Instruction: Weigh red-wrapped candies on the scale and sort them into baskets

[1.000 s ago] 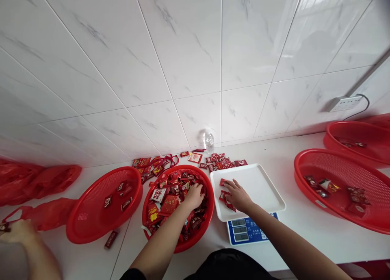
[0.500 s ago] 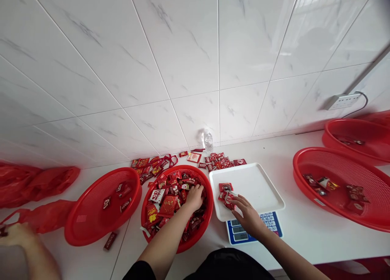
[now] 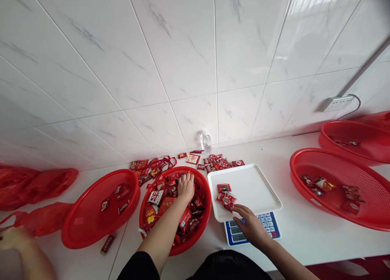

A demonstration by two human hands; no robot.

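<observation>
My left hand (image 3: pixel 185 185) reaches into the middle red basket (image 3: pixel 204 222), which is heaped with red-wrapped candies; its fingers curl down among the wrappers at the far side, and whether they hold one is hidden. My right hand (image 3: pixel 250 224) hovers over the blue scale (image 3: pixel 268 227), at the near edge of the white tray (image 3: pixel 258 186). Its fingers are loosely spread and hold nothing. A few red candy packets (image 3: pixel 224 195) lie on the tray's left part, just beyond my right fingertips.
A second red basket (image 3: pixel 88 227) with a few candies sits left. Two large red baskets (image 3: pixel 335 166) stand right. Loose candies (image 3: pixel 221 163) and a small bottle (image 3: pixel 206 143) lie by the tiled wall. Red bags (image 3: pixel 33 184) lie far left. Another person's hand (image 3: pixel 14 239) is at bottom left.
My right hand has drawn back off the tray toward the scale, leaving the packets there. My left hand has shifted to the far side of the candy basket.
</observation>
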